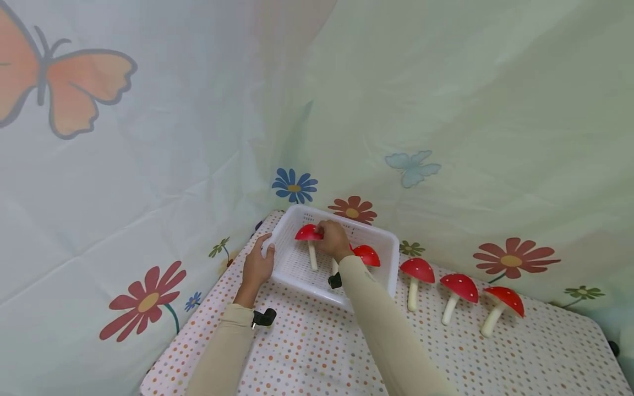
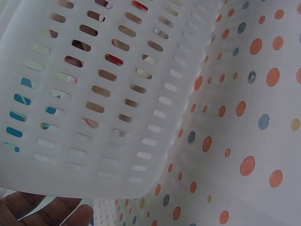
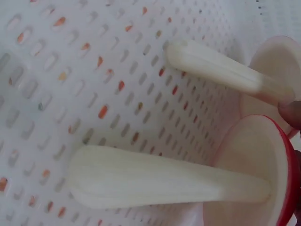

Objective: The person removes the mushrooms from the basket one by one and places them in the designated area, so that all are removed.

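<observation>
A white plastic basket (image 1: 307, 286) with slotted walls stands on the table. My left hand (image 1: 258, 268) holds its left rim; in the left wrist view, its fingers (image 2: 51, 212) show at the rim beyond the slotted wall (image 2: 108, 136). My right hand (image 1: 334, 240) reaches inside and pinches the red cap of a toy mushroom (image 1: 312, 256) with a pale stem. Beneath that hand and wrist, another toy mushroom (image 1: 367, 255) lies partly hidden. The right wrist view shows two pale stems side by side, and a thumb (image 3: 290, 113) touching the farther mushroom (image 3: 221, 68).
Three more red-capped toy mushrooms lie in a row right of the basket: one nearest it (image 1: 417, 275), a middle one (image 1: 459, 291) and a far one (image 1: 504, 305). A dotted cloth (image 1: 317, 352) covers the table. Printed fabric walls (image 1: 495, 137) rise behind and at left.
</observation>
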